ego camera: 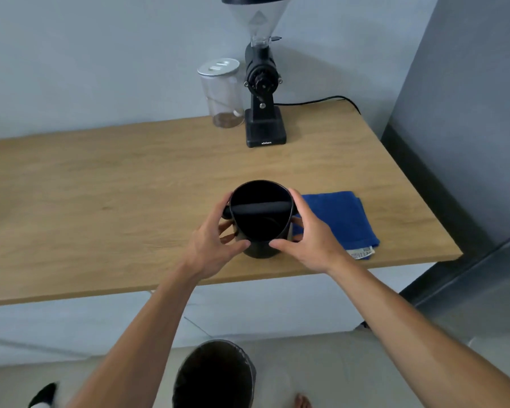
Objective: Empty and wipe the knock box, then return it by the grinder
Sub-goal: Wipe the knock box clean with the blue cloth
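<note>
Near the desk's [100,184] front edge, the knock box [261,228] stands upright, left hand [215,242] and right hand [309,234] clamped round its walls. Rigid, probably light, smooth; grip below the bar.

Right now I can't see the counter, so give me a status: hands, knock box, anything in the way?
Left hand and right hand both gripping knock box, upright at counter edge. Blue cloth beside it, right. Path to grinder clear.
</note>
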